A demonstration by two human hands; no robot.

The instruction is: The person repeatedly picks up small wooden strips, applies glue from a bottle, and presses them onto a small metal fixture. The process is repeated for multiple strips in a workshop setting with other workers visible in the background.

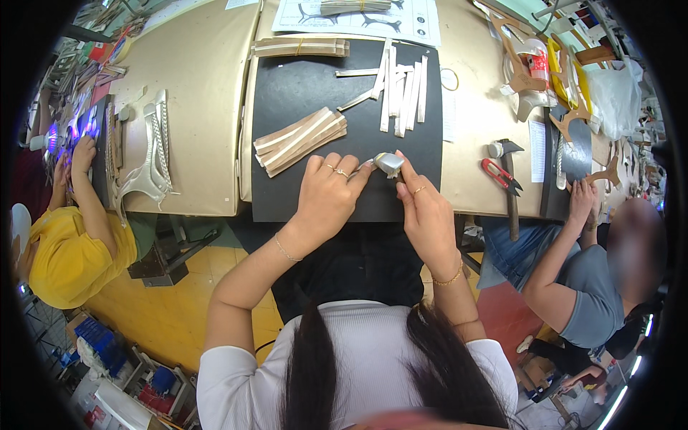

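Observation:
Over the near part of a black mat [287, 204], my two hands meet at a small silvery-grey rounded piece [389, 164] with a narrow end. My left hand [326, 197] pinches the narrow end between thumb and forefinger. The thumb and forefinger of my right hand [428, 222] close on the piece's right side; its exact kind is unclear. Just beyond my left hand lies a fanned stack of brown strips with pale stripes [301, 141]. Farther back on the mat are several loose thin white strips [407, 97] and a banded brown bundle [301, 47].
Right of the mat lie a hammer [510, 190] and red-handled snips [499, 174]. White braided straps [152, 154] lie on the left table. Co-workers sit on both sides, one in a yellow top [72, 247], another in grey [595, 287]. A printed sheet [423, 18] lies at the back.

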